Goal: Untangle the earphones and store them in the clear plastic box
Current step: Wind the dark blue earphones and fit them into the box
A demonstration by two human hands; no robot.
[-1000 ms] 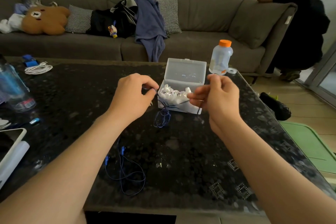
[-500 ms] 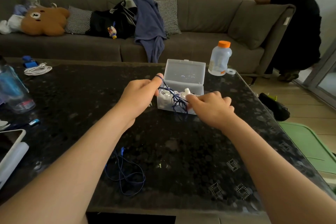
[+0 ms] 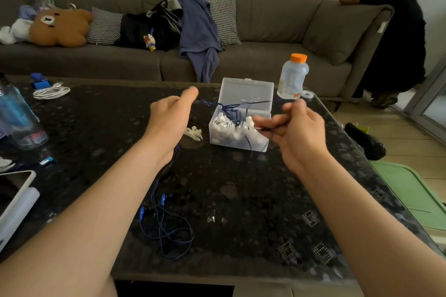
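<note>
The clear plastic box [image 3: 241,138] stands open on the dark table, lid up, with white earphones [image 3: 226,123] inside. A blue earphone cord [image 3: 231,105] is stretched taut above the box between my hands. My left hand [image 3: 169,118], left of the box, pinches one end. My right hand [image 3: 294,128], right of the box, grips the other end, with cord trailing down over the box front. The rest of the blue cord and its two earbuds [image 3: 164,222] lie in loose loops on the table under my left forearm.
A white earphone piece [image 3: 194,133] lies just left of the box. An orange-capped bottle [image 3: 293,77] stands behind it. A water bottle [image 3: 19,116], white cable [image 3: 50,91] and tablet [image 3: 14,190] sit at the left. A person crouches by the sofa at far right.
My hands have drawn apart and risen from the box, pulling the blue cord into a taut line over it. The right hand moved right and up; the left moved up.
</note>
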